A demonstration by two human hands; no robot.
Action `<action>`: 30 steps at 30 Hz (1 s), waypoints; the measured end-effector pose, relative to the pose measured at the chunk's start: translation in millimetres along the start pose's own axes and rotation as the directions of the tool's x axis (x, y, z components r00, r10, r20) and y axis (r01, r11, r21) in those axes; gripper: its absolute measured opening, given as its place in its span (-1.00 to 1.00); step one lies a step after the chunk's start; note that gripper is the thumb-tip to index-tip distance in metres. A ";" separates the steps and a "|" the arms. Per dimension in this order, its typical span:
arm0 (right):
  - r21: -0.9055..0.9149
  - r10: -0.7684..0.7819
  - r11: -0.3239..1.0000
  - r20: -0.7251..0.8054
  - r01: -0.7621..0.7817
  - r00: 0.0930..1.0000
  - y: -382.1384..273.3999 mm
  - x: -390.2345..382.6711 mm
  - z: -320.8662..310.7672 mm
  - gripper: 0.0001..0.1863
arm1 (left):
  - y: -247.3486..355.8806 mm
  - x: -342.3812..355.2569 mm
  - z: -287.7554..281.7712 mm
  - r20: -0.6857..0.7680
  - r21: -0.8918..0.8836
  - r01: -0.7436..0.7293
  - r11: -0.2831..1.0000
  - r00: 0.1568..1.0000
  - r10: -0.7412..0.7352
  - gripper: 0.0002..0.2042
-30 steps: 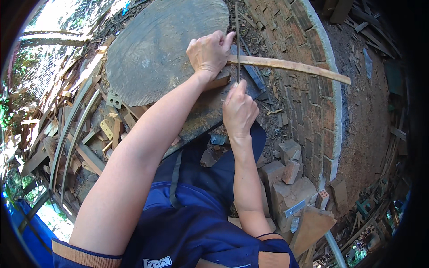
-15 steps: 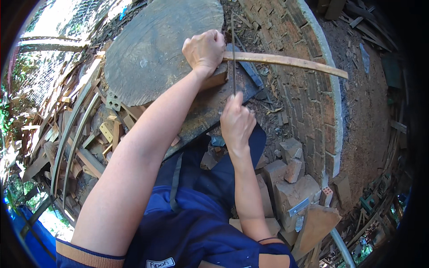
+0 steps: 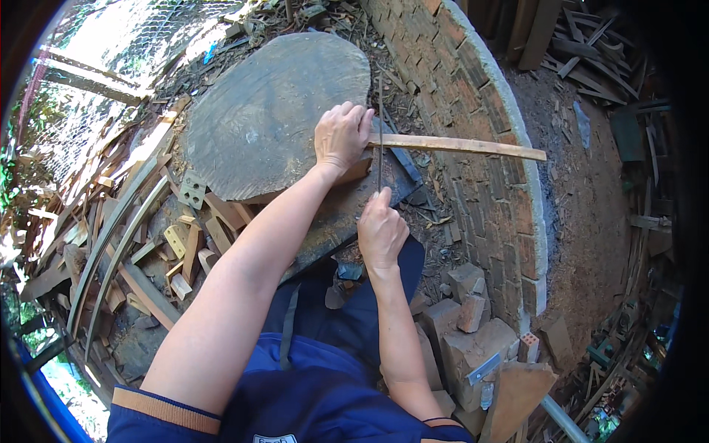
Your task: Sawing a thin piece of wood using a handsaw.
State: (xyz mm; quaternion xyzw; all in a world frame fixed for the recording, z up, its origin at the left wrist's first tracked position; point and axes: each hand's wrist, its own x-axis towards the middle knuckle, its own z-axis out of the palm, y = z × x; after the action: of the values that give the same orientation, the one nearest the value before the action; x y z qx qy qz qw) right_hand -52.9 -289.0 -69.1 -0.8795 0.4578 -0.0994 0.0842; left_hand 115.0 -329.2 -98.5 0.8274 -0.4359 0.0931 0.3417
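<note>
My left hand is closed around the near end of a long, narrow wooden strip, beside the right edge of a large round wood slab. The strip juts out to the right past the slab. In my closed right hand is a saw, its thin dark blade seen edge-on and pointing away from me. The blade crosses the strip just right of my left hand. My fingers hide its handle. A brown wood block shows under my left wrist.
A curved low brick wall runs along the right. Wood offcuts and long curved strips lie heaped at left. Stone blocks are stacked at lower right, near my right forearm. Wire mesh stands far left.
The view has shifted, so the slab, strip and both hands sit lower in it. My right hand with the saw is slightly closer to the strip. My left hand keeps its grip.
</note>
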 end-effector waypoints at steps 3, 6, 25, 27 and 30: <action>0.000 0.015 1.000 0.027 -0.015 1.000 -1.0 1.4 -1.9 -0.86 | 1.4 4.2 -1.3 0.043 0.024 0.046 0.999 0.998 -0.047 -0.71; 0.016 0.003 1.000 0.081 -0.005 0.997 -1.4 -0.8 -16.5 -0.86 | 2.1 6.5 -3.4 0.075 0.065 0.091 0.994 0.993 -0.095 -0.72; 0.036 -0.014 0.999 0.046 0.013 0.999 -7.7 36.9 -1.4 -0.86 | 5.1 9.0 -6.5 0.114 0.090 0.135 0.987 0.983 -0.145 -0.79; 0.044 -0.011 0.999 0.074 0.007 0.997 -4.1 17.3 -6.6 -0.87 | 4.3 8.0 -7.0 0.119 0.090 0.138 0.986 0.982 -0.148 -0.79; 0.039 0.000 0.999 0.134 -0.005 0.991 0.3 8.0 -13.7 -0.87 | 5.2 7.9 -4.5 0.119 0.076 0.125 0.989 0.984 -0.133 -0.78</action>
State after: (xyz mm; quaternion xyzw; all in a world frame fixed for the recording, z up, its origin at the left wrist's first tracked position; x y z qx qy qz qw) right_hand -52.1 -296.5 -55.2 -0.8818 0.4500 -0.0489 0.1322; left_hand 116.3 -333.4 -89.0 0.8693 -0.3982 0.0343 0.2908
